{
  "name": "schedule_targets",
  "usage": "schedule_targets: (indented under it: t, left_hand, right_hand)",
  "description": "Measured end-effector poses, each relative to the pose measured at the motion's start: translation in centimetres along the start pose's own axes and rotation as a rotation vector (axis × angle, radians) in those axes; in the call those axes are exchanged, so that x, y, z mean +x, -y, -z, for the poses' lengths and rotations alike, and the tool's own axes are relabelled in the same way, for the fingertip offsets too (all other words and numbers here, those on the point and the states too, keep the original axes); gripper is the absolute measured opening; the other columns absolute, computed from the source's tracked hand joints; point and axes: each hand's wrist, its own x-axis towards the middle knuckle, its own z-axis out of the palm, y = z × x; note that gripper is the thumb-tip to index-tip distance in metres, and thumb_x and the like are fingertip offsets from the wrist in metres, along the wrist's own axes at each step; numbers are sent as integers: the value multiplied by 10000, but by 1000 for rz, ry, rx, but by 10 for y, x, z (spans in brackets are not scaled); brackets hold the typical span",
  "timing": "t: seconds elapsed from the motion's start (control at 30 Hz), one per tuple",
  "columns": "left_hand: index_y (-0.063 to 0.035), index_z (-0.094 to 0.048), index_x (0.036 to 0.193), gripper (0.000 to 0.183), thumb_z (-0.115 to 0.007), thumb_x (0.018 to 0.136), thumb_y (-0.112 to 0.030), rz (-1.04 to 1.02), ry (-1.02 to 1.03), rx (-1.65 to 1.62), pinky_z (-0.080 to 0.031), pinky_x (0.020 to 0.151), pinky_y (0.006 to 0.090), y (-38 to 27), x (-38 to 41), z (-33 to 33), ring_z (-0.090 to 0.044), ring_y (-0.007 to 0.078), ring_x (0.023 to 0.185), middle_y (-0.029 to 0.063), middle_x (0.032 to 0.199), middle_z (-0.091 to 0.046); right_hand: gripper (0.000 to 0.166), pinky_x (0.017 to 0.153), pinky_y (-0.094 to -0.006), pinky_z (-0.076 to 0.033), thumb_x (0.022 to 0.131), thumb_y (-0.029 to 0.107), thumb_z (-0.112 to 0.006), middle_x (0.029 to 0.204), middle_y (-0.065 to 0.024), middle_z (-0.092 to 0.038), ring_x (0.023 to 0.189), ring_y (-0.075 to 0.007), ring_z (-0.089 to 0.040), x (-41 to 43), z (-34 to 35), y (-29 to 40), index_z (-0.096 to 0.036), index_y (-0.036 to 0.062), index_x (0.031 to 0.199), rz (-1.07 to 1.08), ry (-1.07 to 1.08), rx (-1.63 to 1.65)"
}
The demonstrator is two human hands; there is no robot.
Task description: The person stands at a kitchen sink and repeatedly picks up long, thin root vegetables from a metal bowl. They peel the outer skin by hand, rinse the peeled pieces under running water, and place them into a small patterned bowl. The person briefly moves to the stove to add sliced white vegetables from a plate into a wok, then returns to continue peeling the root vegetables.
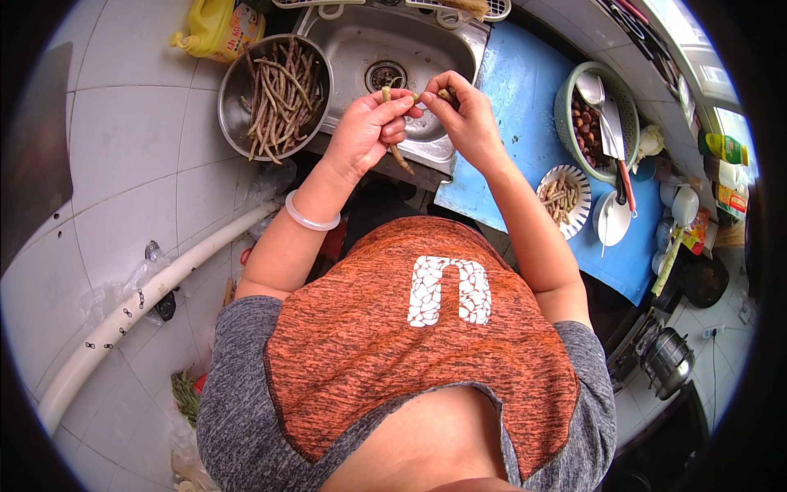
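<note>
Both hands are raised over the near edge of a stainless steel sink (344,37). My left hand (372,132) grips a long bean pod (401,161), which hangs down past its fingers. Close beside it, my right hand (470,120) pinches the bean's end between thumb and forefinger. Short bean pieces (444,95) are tucked in the curled fingers of that hand. A metal bowl (229,126) of long, purplish-streaked beans (280,101) stands left of the sink. To the right, a striped plate (580,224) holds short bean pieces (558,198).
A blue mat (516,80) covers the right counter. On it stand a green colander (562,114) with chestnuts (587,132) and metal utensils, and a white dish (610,224). A yellow jug (209,27) sits behind the bowl. At left a white pipe (141,307) runs along the wall.
</note>
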Motion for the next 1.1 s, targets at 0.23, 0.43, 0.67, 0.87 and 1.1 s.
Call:
schedule_targets:
  t: [0.23,0.43,0.67,0.87,1.1]
  left_hand:
    - [-37,-630,975,126,-607,964,-161,160,132,-38,-338,489,178,-6,2,6,-403,29,531,66,831,-629]
    - [-41,-623,953,111,-603,966,-150,41,39,-104,-330,485,183,8,10,9,-405,40,547,39,813,-607]
    - [-33,-613,989,215,-610,973,-247,14,-87,-142,-316,486,189,4,11,16,-370,59,549,8,789,-540]
    - [-33,-634,1002,221,-623,966,-251,35,-97,-135,-316,484,187,2,10,17,-358,54,542,19,811,-558]
    - [-43,-648,1034,164,-677,924,-160,-158,-78,105,-322,503,168,10,3,-3,-411,29,580,-3,862,-600]
  right_hand:
    - [122,588,-224,-405,912,113,-658,735,10,-577,657,-41,-469,5,9,6,-597,8,928,-7,166,76]
    - [78,604,-216,-431,921,72,-648,801,18,-562,720,-29,-496,-11,-6,15,-584,26,923,245,22,-237]
    - [134,568,-274,-434,871,82,-702,719,-70,-599,595,-142,-503,-5,3,4,-599,6,910,153,-8,-332]
    - [228,653,-350,-482,865,155,-697,790,-131,-617,717,-235,-611,14,3,-19,-634,42,1053,284,-17,-516]
    - [286,686,-232,-479,1004,297,-551,921,6,-616,763,-73,-556,5,-10,-16,-601,51,1141,-405,175,692]
